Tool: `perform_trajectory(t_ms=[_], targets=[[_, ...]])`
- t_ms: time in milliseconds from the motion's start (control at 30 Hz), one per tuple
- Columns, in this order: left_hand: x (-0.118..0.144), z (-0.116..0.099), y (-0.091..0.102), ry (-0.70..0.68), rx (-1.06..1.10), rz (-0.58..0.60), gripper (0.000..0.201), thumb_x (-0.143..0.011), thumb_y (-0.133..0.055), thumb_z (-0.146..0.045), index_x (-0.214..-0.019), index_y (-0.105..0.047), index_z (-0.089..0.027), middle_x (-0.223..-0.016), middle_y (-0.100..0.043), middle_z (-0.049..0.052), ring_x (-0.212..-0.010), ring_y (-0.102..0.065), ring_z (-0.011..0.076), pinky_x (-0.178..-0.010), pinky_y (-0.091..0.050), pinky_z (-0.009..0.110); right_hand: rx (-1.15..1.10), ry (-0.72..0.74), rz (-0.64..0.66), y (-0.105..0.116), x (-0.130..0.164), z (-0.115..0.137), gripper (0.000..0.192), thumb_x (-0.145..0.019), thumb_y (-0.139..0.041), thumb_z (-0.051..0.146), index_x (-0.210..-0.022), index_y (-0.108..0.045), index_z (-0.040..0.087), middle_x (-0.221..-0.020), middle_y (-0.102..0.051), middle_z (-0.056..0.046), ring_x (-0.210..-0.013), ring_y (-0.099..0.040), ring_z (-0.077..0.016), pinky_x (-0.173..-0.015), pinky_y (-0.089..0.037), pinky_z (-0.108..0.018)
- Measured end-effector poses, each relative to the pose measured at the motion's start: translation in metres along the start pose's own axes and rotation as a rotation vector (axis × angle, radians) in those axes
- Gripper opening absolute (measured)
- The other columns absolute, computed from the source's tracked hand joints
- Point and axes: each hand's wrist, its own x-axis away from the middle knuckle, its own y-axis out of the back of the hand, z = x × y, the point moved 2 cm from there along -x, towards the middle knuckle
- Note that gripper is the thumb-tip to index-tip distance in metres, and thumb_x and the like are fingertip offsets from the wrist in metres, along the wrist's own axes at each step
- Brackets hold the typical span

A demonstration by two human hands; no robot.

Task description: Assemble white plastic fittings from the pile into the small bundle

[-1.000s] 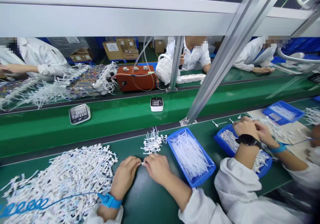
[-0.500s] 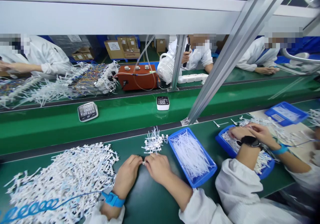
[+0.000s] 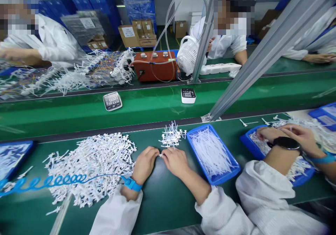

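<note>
My left hand (image 3: 145, 164), with a blue wrist strap (image 3: 132, 184), is closed in a pinch on a small white plastic piece (image 3: 160, 155). Fingers of my right hand (image 3: 175, 161) pinch the same piece from the other side; its exact shape is mostly hidden. Just beyond the hands lies a small heap of white pieces with thin tubes (image 3: 172, 135). A blue tray of translucent white tubes (image 3: 236, 170) stands to the right of my right hand. Left of my left hand spreads a large pile of small white plastic parts (image 3: 97, 161).
A coiled blue cord (image 3: 65, 179) crosses the large pile. At right a co-worker's hands (image 3: 296, 137) are over another blue tray (image 3: 246, 142). A metal post (image 3: 252, 60) slants up from the bench. Two display devices (image 3: 188, 95) sit on the green ledge.
The view has shifted, so the bench appears higher and farther right, and a blue tray shows at the left edge. Both hands stay pinched together on the small piece.
</note>
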Motion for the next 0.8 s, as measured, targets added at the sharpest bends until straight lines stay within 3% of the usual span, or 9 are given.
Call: perform_trajectory(t_ms=[800], targets=[[-0.0032,-0.0024,-0.0019,-0.025,-0.077,-0.011,0.026,-0.100,-0.036,-0.026,-0.093,-0.060,-0.021,-0.091,-0.059,0.003,-0.085,-0.056,0.0166,-0.078,-0.046,0.031,0.013,-0.007,0.039,0.0010,-0.0008,0.0016,0.022,-0.099,-0.042,0.033,-0.101,-0.062,0.022,-0.100,-0.065,-0.004,-0.091,-0.057,-0.0174,-0.078,-0.039,-0.027]])
